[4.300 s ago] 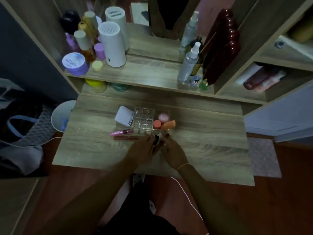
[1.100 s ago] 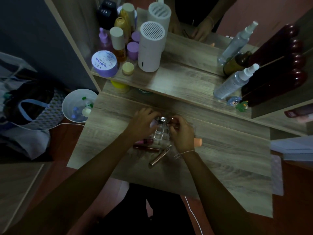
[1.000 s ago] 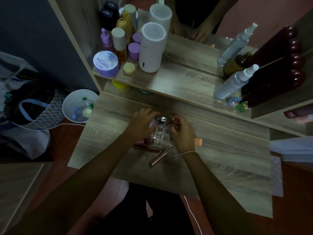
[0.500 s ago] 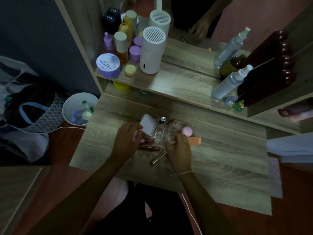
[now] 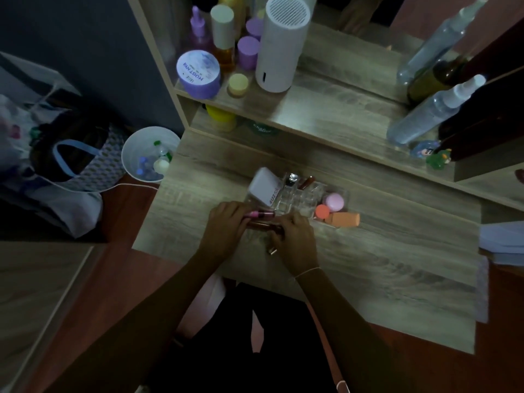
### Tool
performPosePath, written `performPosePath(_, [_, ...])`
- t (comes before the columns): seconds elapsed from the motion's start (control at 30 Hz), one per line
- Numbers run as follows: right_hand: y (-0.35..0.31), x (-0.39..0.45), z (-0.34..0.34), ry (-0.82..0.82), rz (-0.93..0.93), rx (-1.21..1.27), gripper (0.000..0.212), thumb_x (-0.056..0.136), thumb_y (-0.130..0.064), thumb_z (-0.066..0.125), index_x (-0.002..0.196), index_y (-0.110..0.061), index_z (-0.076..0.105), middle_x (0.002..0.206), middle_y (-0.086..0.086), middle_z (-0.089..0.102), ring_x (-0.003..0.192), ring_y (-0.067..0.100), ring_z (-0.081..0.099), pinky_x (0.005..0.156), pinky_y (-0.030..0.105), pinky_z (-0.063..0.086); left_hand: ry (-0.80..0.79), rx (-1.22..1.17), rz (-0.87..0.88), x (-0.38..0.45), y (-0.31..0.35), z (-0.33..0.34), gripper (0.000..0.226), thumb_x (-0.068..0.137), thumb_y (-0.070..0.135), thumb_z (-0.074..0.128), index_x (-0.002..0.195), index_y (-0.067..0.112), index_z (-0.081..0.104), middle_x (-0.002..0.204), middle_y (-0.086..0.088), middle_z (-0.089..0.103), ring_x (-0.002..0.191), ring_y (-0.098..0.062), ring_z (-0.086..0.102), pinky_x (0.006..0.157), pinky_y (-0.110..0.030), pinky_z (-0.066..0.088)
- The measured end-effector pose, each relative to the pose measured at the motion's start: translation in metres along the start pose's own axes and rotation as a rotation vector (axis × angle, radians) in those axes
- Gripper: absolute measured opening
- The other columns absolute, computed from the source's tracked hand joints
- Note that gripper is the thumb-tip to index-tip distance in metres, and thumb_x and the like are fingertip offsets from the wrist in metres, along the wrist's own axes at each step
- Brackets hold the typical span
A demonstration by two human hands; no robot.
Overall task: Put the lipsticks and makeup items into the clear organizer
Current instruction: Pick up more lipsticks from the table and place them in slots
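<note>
A slim pink-capped lip gloss tube point(image 5: 256, 214) is pinched at its left end by the fingers of the left hand point(image 5: 226, 225), closed on it, with the tube lying level just in front of the clear acrylic grid organizer point(image 5: 300, 195). Beside it the right hand point(image 5: 293, 236) is curled down over a dark reddish-brown lip tube point(image 5: 262, 226); whether that tube is truly gripped or only covered cannot be told, for the fingertips are hidden. A rose-gold slender tube end point(image 5: 272, 251) is seen poking out beneath the right palm, flat on the pale wood-grain tabletop point(image 5: 382, 251).

Out from the hands, the organizer is already partly filled: a silver-capped lipstick point(image 5: 292, 177) is stood in a back cell, a white flat compact case point(image 5: 264, 187) is leaned at its left side, and a round pink pot point(image 5: 334, 202), a small coral round lid point(image 5: 322, 211) and an orange tube point(image 5: 344, 219) are gathered at its right end.

The step in hand is judged to be the pick-up of the loose tubes. Next, the pink tube would need to be raised, turned upright and lowered into an empty cell, with care that the light organizer is not pushed back by the hands.
</note>
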State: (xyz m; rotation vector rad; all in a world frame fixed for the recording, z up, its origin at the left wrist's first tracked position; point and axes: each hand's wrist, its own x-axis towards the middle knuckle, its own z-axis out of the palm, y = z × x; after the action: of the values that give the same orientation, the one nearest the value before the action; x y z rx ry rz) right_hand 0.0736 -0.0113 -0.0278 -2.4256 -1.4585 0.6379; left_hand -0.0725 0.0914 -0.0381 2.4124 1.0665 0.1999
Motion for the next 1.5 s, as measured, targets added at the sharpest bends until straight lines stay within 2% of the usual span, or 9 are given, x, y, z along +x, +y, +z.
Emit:
performPosePath(0.2, [-0.003,0.008,-0.002,0.049,-0.066,-0.037,0.023,0.077,-0.019,0.068,0.099,-0.012,0.069,0.099,0.014,0.061,0.094,0.033,0.054,0.076,0.039,0.041,-0.035,0.027,0.041,0.017,0.001,-0.011,0.019,0.085,0.019,0.066,0.104,0.014,0.065,0.102,-0.014,0.067,0.092,-0.035,0.057,0.079,-0.043,0.042])
performPosePath(0.6, [0.0,-0.003,-0.018,0.042,-0.119,0.055,0.02,0.084,-0.018,0.063,0.103,-0.015,0.067,0.105,0.008,0.068,0.098,0.031,0.057,0.084,0.044,0.046,-0.03,0.024,-0.021,-0.002,-0.009,-0.012,0.022,0.088,0.02,0.055,0.105,0.009,0.064,0.098,-0.017,0.064,0.086,-0.035,0.06,0.078,-0.044,0.042])
performPosePath(0.67, [0.002,-0.006,-0.029,0.076,-0.049,0.249,0.013,0.084,-0.014,0.065,0.097,-0.015,0.068,0.098,0.004,0.071,0.09,0.023,0.062,0.085,0.034,0.047,-0.008,-0.026,-0.069,-0.009,-0.011,-0.016,0.033,0.087,0.029,0.044,0.105,0.011,0.064,0.098,-0.015,0.064,0.086,-0.034,0.059,0.077,-0.044,0.043])
performPosePath(0.77, [0.006,-0.011,-0.05,0.151,0.111,0.517,0.01,0.084,-0.012,0.067,0.093,-0.016,0.069,0.092,-0.003,0.071,0.079,-0.004,0.061,0.074,0.002,0.041,0.03,-0.136,-0.133,-0.011,-0.009,-0.025,0.037,0.087,0.033,0.039,0.106,0.011,0.062,0.101,-0.014,0.063,0.089,-0.032,0.058,0.079,-0.044,0.043])
performPosePath(0.83, [0.011,-0.016,-0.061,0.175,0.183,0.635,0.011,0.084,-0.011,0.069,0.094,-0.016,0.069,0.09,-0.007,0.07,0.077,-0.015,0.06,0.069,-0.002,0.039,0.056,-0.22,-0.13,-0.008,-0.003,-0.03,0.028,0.09,0.027,0.046,0.106,0.01,0.061,0.101,-0.014,0.063,0.089,-0.03,0.058,0.079,-0.043,0.046])
performPosePath(1.03, [0.03,-0.022,-0.087,0.217,0.298,0.857,0.012,0.085,-0.011,0.068,0.096,-0.012,0.071,0.092,0.007,0.071,0.078,0.009,0.064,0.073,0.022,0.048,0.046,-0.436,-0.114,0.023,0.031,-0.044,0.016,0.091,0.023,0.058,0.107,0.023,0.057,0.098,0.003,0.06,0.081,-0.001,0.053,0.066,-0.014,0.037])
performPosePath(1.23, [0.045,-0.022,-0.106,0.316,0.347,1.006,0.014,0.083,-0.009,0.069,0.086,-0.023,0.071,0.08,-0.001,0.073,0.074,0.011,0.064,0.069,0.026,0.049,0.076,-0.478,0.009,0.053,0.059,-0.047,0.021,0.091,0.027,0.057,0.107,0.013,0.058,0.099,-0.005,0.069,0.085,-0.015,0.062,0.075,-0.028,0.05])
performPosePath(1.43, [0.049,-0.021,-0.111,0.397,0.298,0.935,0.02,0.081,-0.006,0.071,0.088,-0.025,0.07,0.081,0.003,0.072,0.081,0.031,0.067,0.077,0.042,0.054,0.068,-0.485,0.059,0.062,0.062,-0.026,0.023,0.091,0.022,0.059,0.112,0.016,0.054,0.106,-0.008,0.063,0.089,-0.012,0.061,0.077,-0.02,0.049])
performPosePath(1.5, [0.048,-0.018,-0.111,0.411,0.272,0.886,0.025,0.081,-0.005,0.071,0.085,-0.03,0.07,0.074,-0.002,0.07,0.073,0.023,0.065,0.073,0.035,0.053,0.057,-0.49,0.046,0.063,0.06,-0.02,0.022,0.089,0.021,0.06,0.11,0.017,0.054,0.106,-0.008,0.06,0.09,-0.011,0.059,0.076,-0.014,0.045])
